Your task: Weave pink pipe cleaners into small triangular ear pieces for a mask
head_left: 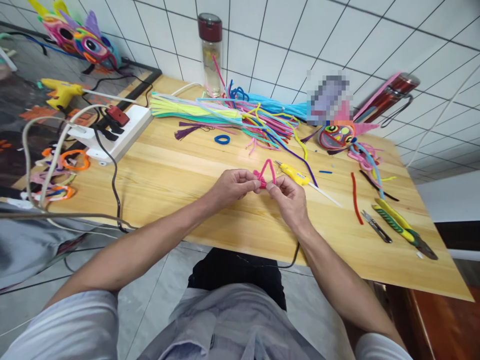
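Between my two hands, above the wooden table, is a bright pink pipe cleaner (267,165) bent into a pointed loop with a bunched, coiled part at its base. My left hand (237,187) pinches the left side of that base with thumb and forefinger. On the other side, my right hand (290,201) grips the right end low down. Just behind my right hand lies a yellow glue gun (294,174) with a white glue stick in its back. A small dark blue pipe-cleaner ring (222,139) rests on the table farther off.
Bundled coloured pipe cleaners (198,111) lie along the wall by a glass bottle (210,55). Pliers (405,227) and thread snips (377,226) are at right. A white power strip (127,135) with trailing cords stands at left. A decorated figure (336,135) sits at back right.
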Demonstrator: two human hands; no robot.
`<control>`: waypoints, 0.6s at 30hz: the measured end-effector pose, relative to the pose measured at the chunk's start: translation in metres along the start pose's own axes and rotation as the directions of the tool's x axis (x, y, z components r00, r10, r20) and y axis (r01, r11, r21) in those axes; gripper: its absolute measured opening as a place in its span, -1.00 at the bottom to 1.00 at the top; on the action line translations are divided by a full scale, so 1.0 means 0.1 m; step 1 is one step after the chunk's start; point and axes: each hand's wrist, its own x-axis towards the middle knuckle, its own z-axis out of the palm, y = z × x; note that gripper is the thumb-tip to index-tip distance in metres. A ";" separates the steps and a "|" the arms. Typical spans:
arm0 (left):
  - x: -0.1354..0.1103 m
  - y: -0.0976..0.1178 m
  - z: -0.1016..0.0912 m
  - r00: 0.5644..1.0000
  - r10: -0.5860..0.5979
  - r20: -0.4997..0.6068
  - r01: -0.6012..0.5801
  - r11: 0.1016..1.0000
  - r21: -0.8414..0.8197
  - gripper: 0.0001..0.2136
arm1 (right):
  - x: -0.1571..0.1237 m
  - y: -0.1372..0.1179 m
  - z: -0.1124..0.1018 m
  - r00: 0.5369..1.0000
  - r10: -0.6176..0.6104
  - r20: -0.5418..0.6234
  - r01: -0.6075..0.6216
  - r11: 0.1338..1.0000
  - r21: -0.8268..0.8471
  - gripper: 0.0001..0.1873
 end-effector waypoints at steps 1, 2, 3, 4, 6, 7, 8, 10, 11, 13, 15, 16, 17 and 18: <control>0.00 -0.01 0.00 1.000 0.002 -0.003 -0.001 1.000 0.005 -0.72 | 0.00 0.01 0.00 1.000 -0.006 -0.005 0.006 1.000 -0.007 -0.57; 0.00 -0.01 0.01 1.000 0.004 -0.003 -0.004 1.000 0.004 -0.71 | 0.01 0.01 0.01 1.000 -0.015 -0.010 0.014 1.000 -0.014 -0.56; 0.00 -0.01 0.01 1.000 0.010 -0.002 -0.010 1.000 -0.007 -0.71 | 0.01 0.01 0.01 1.000 -0.024 -0.018 0.024 1.000 -0.019 -0.56; 0.00 -0.01 0.02 1.000 0.017 0.002 -0.017 0.999 -0.028 -0.70 | 0.01 0.00 0.01 0.999 -0.035 -0.028 0.035 0.999 -0.022 -0.56; -0.01 0.01 0.04 0.999 0.029 0.015 -0.028 0.997 -0.078 -0.67 | 0.01 -0.03 0.01 0.997 -0.058 -0.050 0.057 0.998 -0.019 -0.56; -0.01 0.02 0.04 0.999 0.034 0.021 -0.032 0.995 -0.095 -0.66 | 0.01 -0.05 0.02 0.995 -0.070 -0.066 0.069 0.998 -0.013 -0.57; -0.01 0.02 0.05 0.999 0.038 0.025 -0.035 0.994 -0.105 -0.65 | 0.00 -0.06 0.02 0.993 -0.081 -0.083 0.081 0.997 -0.006 -0.58; -0.01 0.02 0.06 0.999 0.046 0.027 -0.043 0.993 -0.106 -0.65 | 0.00 -0.08 0.03 0.989 -0.099 -0.106 0.100 0.995 0.008 -0.60; -0.01 0.02 0.06 0.998 0.055 0.024 -0.052 0.993 -0.102 -0.65 | -0.01 -0.08 0.04 0.988 -0.105 -0.110 0.107 0.994 0.010 -0.61; -0.01 0.02 0.05 0.997 0.079 0.016 -0.077 0.993 -0.095 -0.66 | -0.01 -0.08 0.05 0.990 -0.108 -0.093 0.110 0.994 0.013 -0.61; 0.00 0.01 0.05 0.994 0.105 0.006 -0.104 0.991 -0.082 -0.69 | 0.00 -0.07 0.06 0.993 -0.104 -0.054 0.105 0.994 0.024 -0.59; 0.00 0.01 0.04 0.993 0.118 -0.001 -0.118 0.990 -0.074 -0.70 | 0.00 -0.07 0.07 0.994 -0.101 -0.032 0.102 0.994 0.037 -0.58; 0.00 0.01 0.04 0.992 0.130 -0.008 -0.130 0.989 -0.064 -0.71 | 0.00 -0.07 0.07 0.995 -0.098 -0.008 0.098 0.994 0.056 -0.58; 0.00 0.01 0.03 0.991 0.137 -0.013 -0.137 0.989 -0.052 -0.73 | 0.00 -0.08 0.07 0.995 -0.096 0.011 0.095 0.992 0.082 -0.58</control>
